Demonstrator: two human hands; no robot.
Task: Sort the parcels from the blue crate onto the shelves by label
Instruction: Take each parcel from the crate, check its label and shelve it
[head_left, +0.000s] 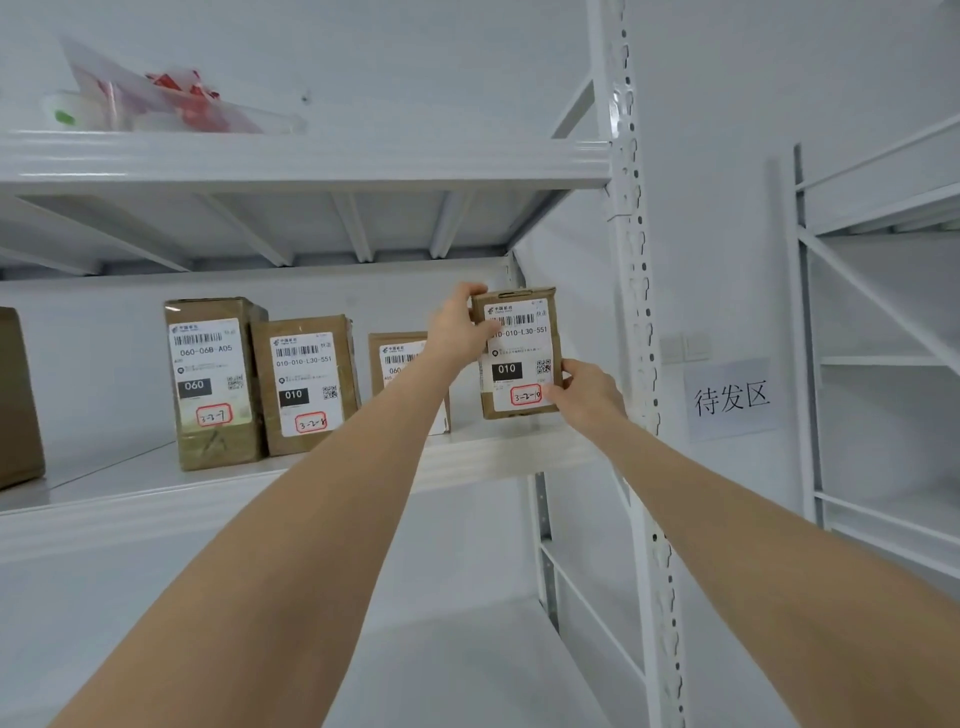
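Parcel with the 010 label (519, 353) is held in both hands, upright, label facing the camera. Left hand (460, 325) grips its top left corner, fingers curled over the top edge and thumb lying across the label. Right hand (587, 392) pinches the bottom right corner, thumb right next to the red handwritten box. The parcel's bottom edge is down at the shelf board (493, 457), though honestly I can't tell if it's resting on it or just above.

Just left of the left hand, half hidden behind that forearm, stands another brown parcel (397, 358). Further left there's a second 010 parcel (304, 384), then a taller 060 parcel (213, 384), and a plain brown box (18, 400) at the frame edge. Right of the right hand is the white rack upright (634, 260), and beyond it a paper sign (730, 400) on the wall. Way above the fingers, the upper shelf (311, 156) has some clear plastic bags (171, 104) on it.
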